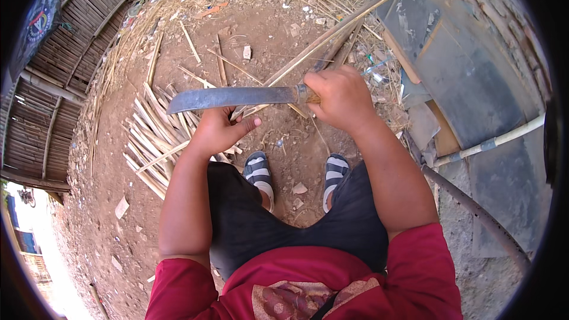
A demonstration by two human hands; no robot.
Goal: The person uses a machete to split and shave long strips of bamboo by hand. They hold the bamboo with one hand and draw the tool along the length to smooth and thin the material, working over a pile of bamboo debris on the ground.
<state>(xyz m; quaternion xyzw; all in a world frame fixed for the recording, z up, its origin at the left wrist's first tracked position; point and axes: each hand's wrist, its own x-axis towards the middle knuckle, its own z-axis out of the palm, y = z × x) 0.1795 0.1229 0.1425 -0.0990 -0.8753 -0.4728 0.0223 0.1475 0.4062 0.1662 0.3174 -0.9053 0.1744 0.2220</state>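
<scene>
Strip heap: many slender, pale wooden strips (151, 139) lie on the brown dirt ground (296, 157) beside the left hand (218, 133); some splitting seems done;
Long pole: a slender, tan wooden pole (344, 32) slants from upper right toward that hand; its length suggests cutting remains;
Machete: curved, grey steel blade (231, 98), held crosswise above the ground;
Right hand (342, 98): wrapped around its brown wooden handle;
Left hand: thumb spread; fingers partly hidden, grip cannot be told.

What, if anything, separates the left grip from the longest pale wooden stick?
The dark, curved metal machete blade in the right grip covers part of the left grip in this view, hiding whether that grip touches the long stick.
</scene>
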